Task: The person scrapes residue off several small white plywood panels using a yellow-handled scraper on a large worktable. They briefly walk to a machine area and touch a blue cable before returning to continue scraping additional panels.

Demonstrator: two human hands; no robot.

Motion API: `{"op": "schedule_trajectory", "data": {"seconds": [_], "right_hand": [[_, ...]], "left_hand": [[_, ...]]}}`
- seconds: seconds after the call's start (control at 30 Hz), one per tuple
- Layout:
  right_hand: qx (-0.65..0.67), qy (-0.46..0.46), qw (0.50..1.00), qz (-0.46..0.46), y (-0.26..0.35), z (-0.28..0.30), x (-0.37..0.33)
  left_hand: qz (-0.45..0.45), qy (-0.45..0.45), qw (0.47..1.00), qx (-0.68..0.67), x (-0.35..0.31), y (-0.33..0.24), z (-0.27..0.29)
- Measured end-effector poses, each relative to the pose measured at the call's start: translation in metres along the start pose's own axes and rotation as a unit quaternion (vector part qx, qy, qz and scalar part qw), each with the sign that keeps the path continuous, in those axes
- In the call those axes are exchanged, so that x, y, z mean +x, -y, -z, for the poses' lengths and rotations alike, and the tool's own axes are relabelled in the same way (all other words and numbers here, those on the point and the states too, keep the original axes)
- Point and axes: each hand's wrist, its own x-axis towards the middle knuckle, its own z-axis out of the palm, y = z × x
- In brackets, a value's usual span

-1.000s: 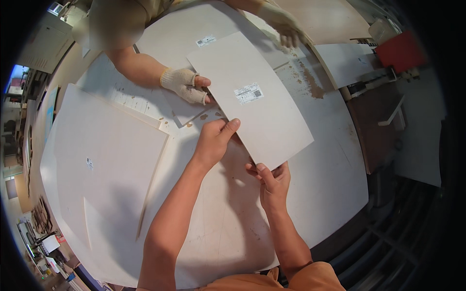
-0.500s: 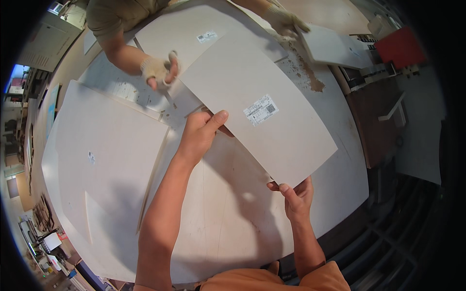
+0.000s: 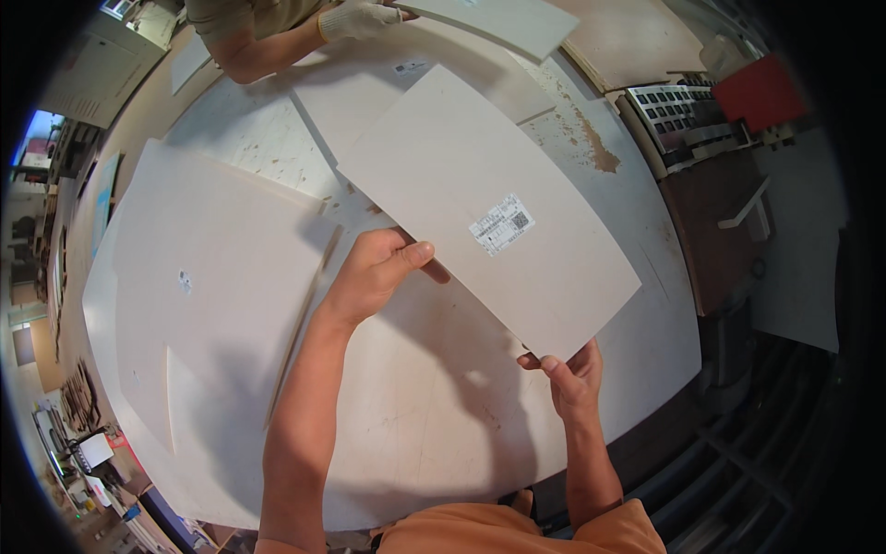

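A pale rectangular board is held above the white worktable, tilted from upper left to lower right. A white printed label is stuck on its upper face. My left hand grips the left long edge, thumb on top and fingers beneath. At the near corner my right hand pinches the board the same way, its thumb on the face. Most of both hands' fingers are hidden under the board. Beyond it another labelled board lies on the table, partly covered from view.
Several pale boards lie stacked at the left. Across the table a person's gloved hand holds a further board. Brown worn patches mark the tabletop at the far right. A red object stands beyond the right edge.
The co-worker's gloved hand has moved up and away, and the panel they hold has swung from the right to the far middle. My board has barely shifted, and both my hands keep their grip.
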Motion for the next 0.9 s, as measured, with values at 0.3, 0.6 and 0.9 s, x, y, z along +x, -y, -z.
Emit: {"op": "schedule_trajectory", "data": {"seconds": [0.3,0.6,0.9], "right_hand": [[-0.007,0.018,1.0,-0.019,0.0,0.003,-0.012],[-0.033,0.029,0.998,-0.034,-0.002,0.005,-0.017],[-0.028,0.004,0.994,-0.102,-0.023,0.024,-0.053]], "left_hand": [[0.02,-0.049,0.999,0.011,-0.022,0.004,-0.007],[0.006,-0.067,0.997,-0.024,-0.043,0.002,-0.013],[0.036,-0.109,0.993,-0.016,-0.105,0.069,-0.014]]}}
